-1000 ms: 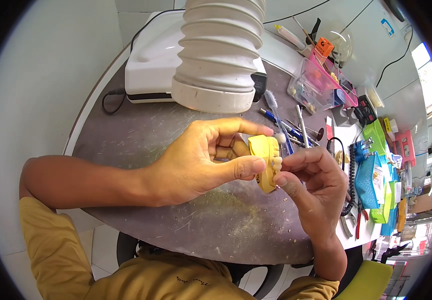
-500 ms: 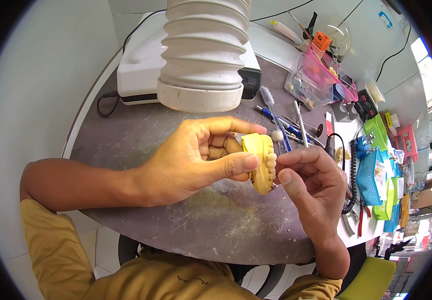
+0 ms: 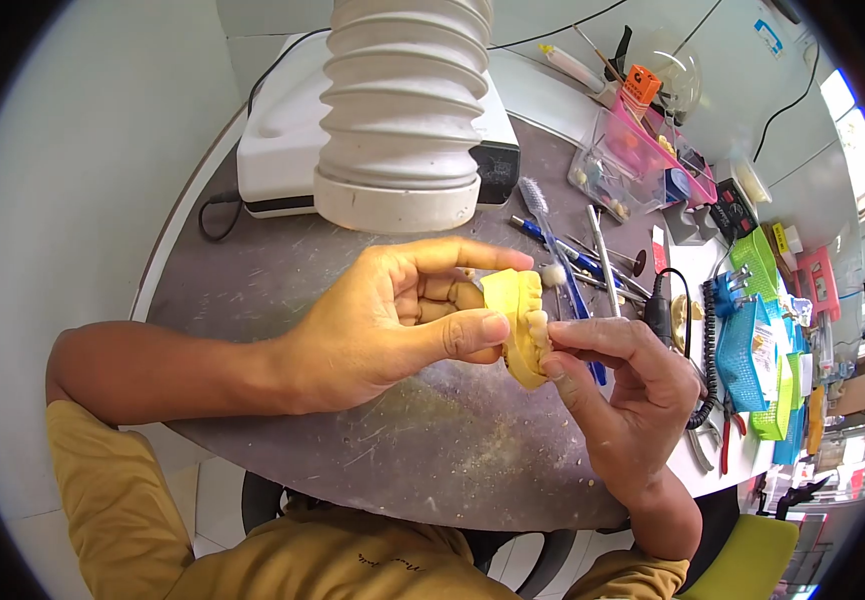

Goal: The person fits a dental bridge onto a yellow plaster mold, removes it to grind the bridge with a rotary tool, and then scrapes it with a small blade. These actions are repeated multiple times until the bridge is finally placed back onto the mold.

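Observation:
My left hand [image 3: 393, 315] is closed round a yellow plaster dental model [image 3: 513, 300], its thumb on the near side and its index finger stretched along the top. A row of white tooth crowns [image 3: 539, 328] sits along the model's right side, facing my right hand. My right hand [image 3: 623, 390] has thumb and index fingertips closed on the lower end of these crowns. The fingertips cover part of the crowns there, and the model's back lies hidden behind my left fingers.
A white ribbed suction hose [image 3: 403, 120] hangs above the hands, before a white machine [image 3: 278, 150]. Behind my right hand lie a toothbrush [image 3: 537, 200] and several tools. Farther right stand a clear plastic box [image 3: 613, 175], a blue basket [image 3: 743, 350] and red-handled pliers [image 3: 726, 440].
My right hand's thumb and index finger have come in from beside the model and closed on the crowns. The model has turned slightly in my left hand.

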The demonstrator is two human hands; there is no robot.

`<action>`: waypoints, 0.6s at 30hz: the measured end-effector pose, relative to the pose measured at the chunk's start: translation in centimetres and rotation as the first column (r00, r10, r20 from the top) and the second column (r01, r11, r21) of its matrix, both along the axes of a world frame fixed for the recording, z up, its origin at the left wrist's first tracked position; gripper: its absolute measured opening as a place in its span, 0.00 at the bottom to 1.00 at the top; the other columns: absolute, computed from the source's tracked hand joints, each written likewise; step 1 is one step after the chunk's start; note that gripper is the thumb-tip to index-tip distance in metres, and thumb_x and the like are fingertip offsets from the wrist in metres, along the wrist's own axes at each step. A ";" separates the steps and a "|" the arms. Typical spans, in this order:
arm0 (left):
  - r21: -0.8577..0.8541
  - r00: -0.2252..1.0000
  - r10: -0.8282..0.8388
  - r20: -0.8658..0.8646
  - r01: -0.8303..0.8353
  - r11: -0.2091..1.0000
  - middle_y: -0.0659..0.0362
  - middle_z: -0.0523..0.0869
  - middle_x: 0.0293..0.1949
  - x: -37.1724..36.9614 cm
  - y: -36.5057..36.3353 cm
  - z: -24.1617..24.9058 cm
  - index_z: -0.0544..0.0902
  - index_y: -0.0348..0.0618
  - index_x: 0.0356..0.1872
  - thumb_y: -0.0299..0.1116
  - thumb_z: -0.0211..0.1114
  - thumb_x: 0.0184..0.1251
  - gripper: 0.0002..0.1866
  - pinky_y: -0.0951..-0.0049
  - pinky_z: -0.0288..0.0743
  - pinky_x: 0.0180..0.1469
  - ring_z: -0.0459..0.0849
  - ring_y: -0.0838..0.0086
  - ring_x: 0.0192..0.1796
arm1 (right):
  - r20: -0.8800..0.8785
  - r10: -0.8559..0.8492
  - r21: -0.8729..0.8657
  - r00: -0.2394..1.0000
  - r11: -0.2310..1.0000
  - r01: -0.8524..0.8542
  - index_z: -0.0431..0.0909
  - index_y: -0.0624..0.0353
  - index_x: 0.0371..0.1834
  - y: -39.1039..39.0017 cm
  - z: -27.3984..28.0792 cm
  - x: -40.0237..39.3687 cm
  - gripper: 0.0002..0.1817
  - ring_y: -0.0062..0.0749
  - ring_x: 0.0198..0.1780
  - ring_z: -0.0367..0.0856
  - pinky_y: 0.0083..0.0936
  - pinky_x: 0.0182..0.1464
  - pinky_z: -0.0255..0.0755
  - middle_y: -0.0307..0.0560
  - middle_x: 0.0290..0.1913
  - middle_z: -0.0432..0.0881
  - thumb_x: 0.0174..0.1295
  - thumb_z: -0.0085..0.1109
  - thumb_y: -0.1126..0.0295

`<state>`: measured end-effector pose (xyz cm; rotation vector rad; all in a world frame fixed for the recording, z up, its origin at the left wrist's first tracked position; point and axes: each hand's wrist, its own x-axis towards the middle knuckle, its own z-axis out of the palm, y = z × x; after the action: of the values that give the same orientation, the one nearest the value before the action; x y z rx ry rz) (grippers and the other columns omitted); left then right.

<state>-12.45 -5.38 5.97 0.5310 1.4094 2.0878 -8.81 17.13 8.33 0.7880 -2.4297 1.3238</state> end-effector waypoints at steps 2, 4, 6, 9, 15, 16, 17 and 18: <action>0.005 1.000 0.000 -0.013 0.000 1.000 0.50 0.76 0.64 -0.1 0.0 0.1 0.65 0.36 0.70 0.29 0.61 0.73 0.28 0.69 0.78 0.63 0.78 0.69 0.63 | 0.015 -0.033 -0.054 0.999 0.998 0.034 0.82 0.69 0.42 -0.3 -0.1 0.1 0.12 0.27 0.37 0.87 0.20 0.41 0.79 0.50 0.38 0.88 0.53 0.69 0.84; 0.010 1.000 -0.002 -0.019 0.002 1.000 0.49 0.74 0.65 -0.1 0.1 0.0 0.65 0.36 0.71 0.28 0.61 0.73 0.28 0.68 0.78 0.63 0.77 0.68 0.64 | 0.039 -0.067 -0.108 0.997 0.992 0.070 0.82 0.69 0.41 -0.4 -0.2 0.2 0.12 0.27 0.37 0.87 0.20 0.41 0.79 0.50 0.38 0.88 0.53 0.69 0.84; 0.027 1.000 0.002 -0.014 -0.001 1.000 0.49 0.73 0.67 -0.1 0.2 -0.1 0.64 0.36 0.71 0.25 0.61 0.72 0.28 0.68 0.76 0.65 0.77 0.68 0.65 | -0.010 -0.077 -0.086 0.997 0.993 0.075 0.82 0.69 0.40 -0.3 -0.3 0.1 0.11 0.27 0.37 0.87 0.21 0.41 0.78 0.50 0.38 0.88 0.53 0.70 0.83; -0.018 0.995 0.016 -0.098 -0.018 1.000 0.50 0.74 0.67 0.0 0.1 -0.1 0.66 0.36 0.70 0.22 0.60 0.71 0.27 0.68 0.76 0.65 0.77 0.69 0.64 | -0.024 -0.082 -0.068 0.996 0.994 0.080 0.83 0.67 0.39 -0.4 -0.1 0.3 0.12 0.30 0.38 0.87 0.22 0.41 0.78 0.50 0.37 0.87 0.51 0.70 0.84; -0.269 0.959 0.006 -0.284 -0.085 0.959 0.52 0.76 0.65 0.6 -0.5 0.0 0.69 0.36 0.67 0.19 0.61 0.68 0.26 0.71 0.78 0.61 0.80 0.72 0.60 | -0.130 -0.026 -0.002 0.991 1.000 0.026 0.83 0.65 0.38 -0.1 0.0 -0.3 0.13 0.35 0.38 0.86 0.25 0.41 0.78 0.50 0.37 0.86 0.47 0.68 0.85; -0.271 0.960 0.005 -0.280 -0.084 0.959 0.52 0.76 0.65 0.6 -0.7 0.1 0.69 0.36 0.67 0.19 0.61 0.68 0.26 0.71 0.78 0.61 0.80 0.72 0.60 | -0.126 -0.026 -0.004 0.992 1.000 0.025 0.83 0.65 0.38 -0.1 -0.1 -0.3 0.13 0.35 0.38 0.86 0.25 0.41 0.78 0.50 0.37 0.86 0.47 0.68 0.85; -0.347 0.937 -0.010 -0.350 -0.120 0.930 0.52 0.77 0.63 0.5 -0.8 0.3 0.71 0.38 0.67 0.19 0.62 0.66 0.26 0.72 0.80 0.57 0.82 0.72 0.57 | -0.117 -0.028 0.000 0.993 1.000 0.028 0.83 0.65 0.37 -0.1 -0.1 -0.2 0.13 0.35 0.38 0.86 0.25 0.41 0.78 0.50 0.37 0.86 0.47 0.68 0.85; -0.417 0.908 -0.031 -0.417 -0.160 0.895 0.51 0.77 0.62 0.5 -0.9 0.4 0.73 0.40 0.66 0.19 0.63 0.65 0.26 0.74 0.81 0.52 0.84 0.73 0.53 | -0.110 -0.030 0.004 0.994 1.000 0.030 0.83 0.66 0.37 -0.1 -0.2 -0.2 0.12 0.35 0.37 0.86 0.25 0.41 0.78 0.50 0.37 0.86 0.47 0.67 0.85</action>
<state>-11.95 -6.27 6.39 0.7699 2.1042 1.6680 -9.04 17.01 8.16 0.8004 -2.3516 1.2297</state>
